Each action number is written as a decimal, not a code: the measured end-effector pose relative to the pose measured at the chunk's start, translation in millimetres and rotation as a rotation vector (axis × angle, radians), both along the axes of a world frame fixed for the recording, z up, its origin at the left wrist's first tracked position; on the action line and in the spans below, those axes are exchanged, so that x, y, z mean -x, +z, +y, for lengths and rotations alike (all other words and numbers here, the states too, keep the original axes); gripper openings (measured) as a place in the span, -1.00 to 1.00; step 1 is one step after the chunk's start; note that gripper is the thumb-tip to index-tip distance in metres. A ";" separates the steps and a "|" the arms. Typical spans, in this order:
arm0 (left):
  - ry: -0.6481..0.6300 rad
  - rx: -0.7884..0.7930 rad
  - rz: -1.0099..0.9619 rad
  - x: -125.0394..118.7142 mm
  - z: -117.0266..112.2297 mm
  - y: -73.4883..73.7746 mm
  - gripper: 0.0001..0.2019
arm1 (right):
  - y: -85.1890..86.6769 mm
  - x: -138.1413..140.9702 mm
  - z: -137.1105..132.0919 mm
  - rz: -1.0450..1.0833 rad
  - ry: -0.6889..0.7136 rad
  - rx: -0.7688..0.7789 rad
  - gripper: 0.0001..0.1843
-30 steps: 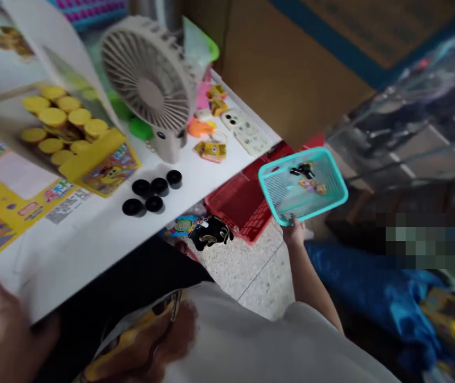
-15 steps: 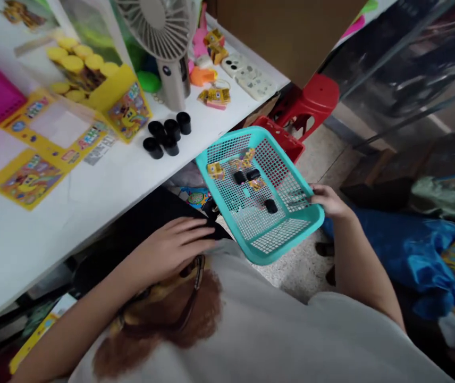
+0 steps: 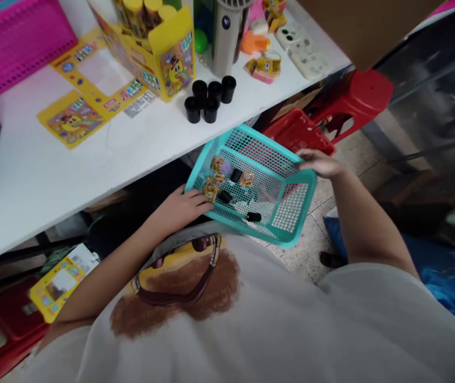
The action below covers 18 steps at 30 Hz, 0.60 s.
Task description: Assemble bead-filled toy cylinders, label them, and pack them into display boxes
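1. If the left grip (image 3: 191,210) only rests at the basket's (image 3: 309,203) eight o'clock, that side could dip, sending the loose cups (image 3: 253,217) and yellow pieces (image 3: 210,189) sliding across the mesh.
2. Since the basket's eleven o'clock edge meets the line of the counter (image 3: 132,151) in this view, lifting it straight up might knock the counter's rim; whether they touch, I cannot tell.
3. Beyond that edge, also at eleven o'clock, the cup cluster (image 3: 210,110) stands near enough that a jolt could topple it.
4. The basket sits mid-view, tilted, before the shirt (image 3: 259,303).
5. The right hand (image 3: 320,164) reaches in from four o'clock, elbow bent, its grip clamped on the rim at two.
6. The left forearm slants up from seven; fingers drape over the rim, closure unclear.
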<state>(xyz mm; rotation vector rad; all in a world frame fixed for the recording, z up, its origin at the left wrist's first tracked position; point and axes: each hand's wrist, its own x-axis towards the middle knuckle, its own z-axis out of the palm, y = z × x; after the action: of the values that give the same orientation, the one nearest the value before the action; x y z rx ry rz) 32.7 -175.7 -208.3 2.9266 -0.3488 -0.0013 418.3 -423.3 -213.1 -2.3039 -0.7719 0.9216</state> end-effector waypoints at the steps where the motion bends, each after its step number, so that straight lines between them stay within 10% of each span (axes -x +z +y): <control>1: 0.017 -0.003 -0.003 3.7 -0.4 2.6 -0.81 | 1.6 3.2 6.2 -0.051 0.014 -0.009 -0.77; 6: 0.048 0.048 0.084 17.1 -1.7 8.1 -0.84 | 4.7 51.6 28.7 -0.305 0.256 -0.013 -0.44; 10: 0.066 0.036 0.111 21.4 -4.6 10.0 -0.83 | -13.5 110.7 34.4 0.033 0.731 0.154 -0.53; 14: 0.068 0.018 0.078 24.2 -8.3 13.9 -0.85 | -30.1 136.9 26.5 0.112 0.732 0.239 -0.69; 18: 0.073 0.034 0.073 27.4 -9.4 17.4 -0.85 | -14.3 136.5 14.7 0.267 0.576 -0.099 -0.51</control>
<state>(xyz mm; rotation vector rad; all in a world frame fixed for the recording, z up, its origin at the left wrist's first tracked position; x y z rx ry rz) 5.3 -185.0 -190.8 2.8949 -0.2283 -0.0904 281.8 -408.5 -227.4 -1.8408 -1.3555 1.3660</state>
